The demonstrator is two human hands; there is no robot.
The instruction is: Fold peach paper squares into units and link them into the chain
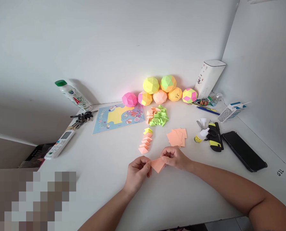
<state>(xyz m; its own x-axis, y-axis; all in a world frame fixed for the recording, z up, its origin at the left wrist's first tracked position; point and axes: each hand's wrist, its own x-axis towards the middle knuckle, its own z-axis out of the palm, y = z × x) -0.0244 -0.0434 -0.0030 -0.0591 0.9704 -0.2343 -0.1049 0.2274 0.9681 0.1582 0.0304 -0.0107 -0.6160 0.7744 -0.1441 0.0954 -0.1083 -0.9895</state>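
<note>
While the peach paper (158, 165) is pinched by left hand (138, 171) and right hand (175, 158), corners should probably be lined up before creasing, tbh.

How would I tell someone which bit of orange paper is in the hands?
Look at the white table, near its front edge. There the left hand and right hand pinch one orange paper piece between them. Unlike the flat orange squares and the row of folded pieces just behind, it alone is held.
</note>
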